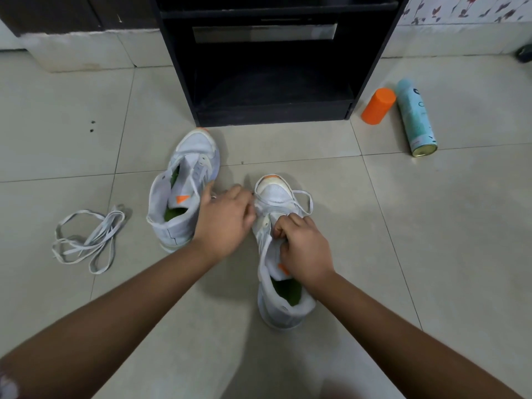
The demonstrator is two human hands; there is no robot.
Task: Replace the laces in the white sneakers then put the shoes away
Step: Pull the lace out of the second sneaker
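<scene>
Pale floor tiles (431, 226) carry everything, and the person works low over them with both forearms reaching forward.

The near sneaker (273, 192) stands upright on its sole, toe pointing away, directly under the hands, a placing that turns its eyelet rows up toward the person. A lace (306, 198) crosses just behind the toe cap and loops out over the shoe's right side, so the threading looks to be at the lowest eyelets only.

The left hand (223, 218) sits against the shoe's left edge. Its fingers (244, 197) are curled and appear to pinch the lace where it leaves the eyelets, probably to draw it taut. The right hand (305, 251) lies over the middle of the shoe, its fingers (283, 226) bent tight on the tongue and upper, likely to steady the shoe. Exactly what they pinch is hidden.

Just beside the left hand stands the far sneaker (184, 180), toe away and tongue open, with a lace across its front. Well to the left, loose laces (86, 240) lie in a tangle. Ahead stands a black shelf unit (270, 113), its lowest bay open toward the shoes, plausibly where they go afterwards. To its right an orange canister (378, 106) and a spray can (414, 119) lie touching.
</scene>
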